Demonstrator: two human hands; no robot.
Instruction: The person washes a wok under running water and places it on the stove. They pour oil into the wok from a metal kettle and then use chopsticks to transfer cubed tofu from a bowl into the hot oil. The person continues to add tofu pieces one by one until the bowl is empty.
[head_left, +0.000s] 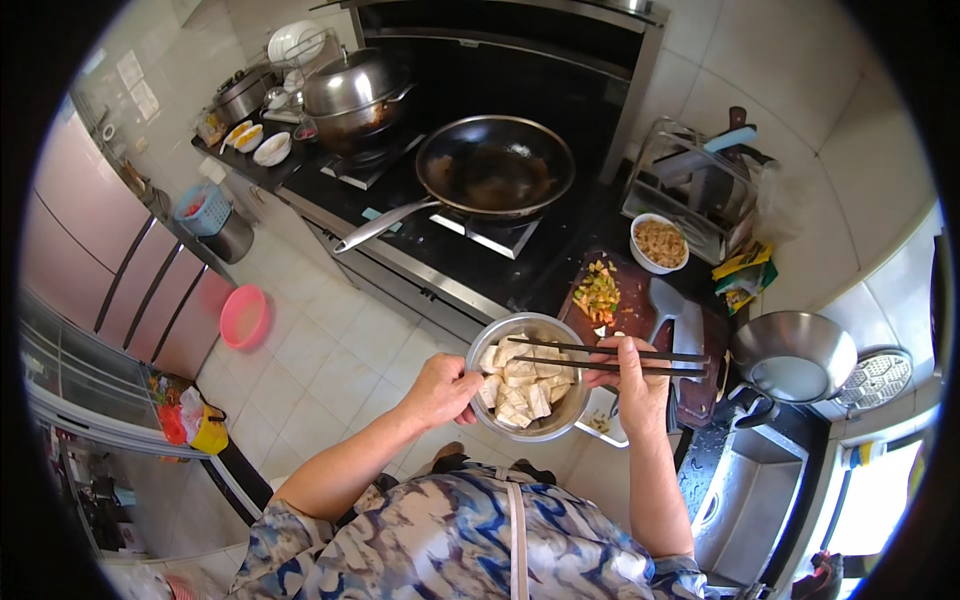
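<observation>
My left hand (444, 390) grips the left rim of a stainless steel bowl (582, 390). Pale white cubes, likely tofu, (517, 401) fill much of it. A pair of dark chopsticks (645, 360) is held in my right hand (634, 375), their tips over the cubes. Beyond the bowl lies a dark red cutting board (637, 300) with chopped vegetables (598, 292), a grey spatula (664, 300) and a cleaver (688, 330). A dark wok (495, 166) rests on the right burner, its metal handle (386, 225) pointing left.
A lidded steamer pot (352, 97) stands on the left burner. A white bowl of minced food (659, 243) is by the knife rack (694, 187). Right of the board are a steel pan (793, 356) and a sink (750, 502). A pink basin (244, 316) sits on the floor.
</observation>
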